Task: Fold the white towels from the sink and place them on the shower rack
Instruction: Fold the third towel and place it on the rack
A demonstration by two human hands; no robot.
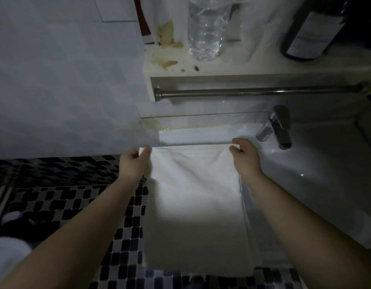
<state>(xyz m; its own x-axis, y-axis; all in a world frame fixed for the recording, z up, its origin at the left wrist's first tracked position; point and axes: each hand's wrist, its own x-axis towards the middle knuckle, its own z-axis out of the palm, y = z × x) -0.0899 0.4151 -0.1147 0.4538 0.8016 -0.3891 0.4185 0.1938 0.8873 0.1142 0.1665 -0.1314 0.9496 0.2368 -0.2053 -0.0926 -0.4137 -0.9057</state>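
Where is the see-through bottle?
In the head view, the clear bottle stands at top centre on the shelf above the metal towel bar, with the dark bottle to its right.

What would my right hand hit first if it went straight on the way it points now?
Your right hand, pinching the towel, would likely meet the sink's back rim first; the tap sits to its right. Depth is unclear.

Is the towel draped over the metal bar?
No, the left hand and right hand hold the towel up below the metal bar.
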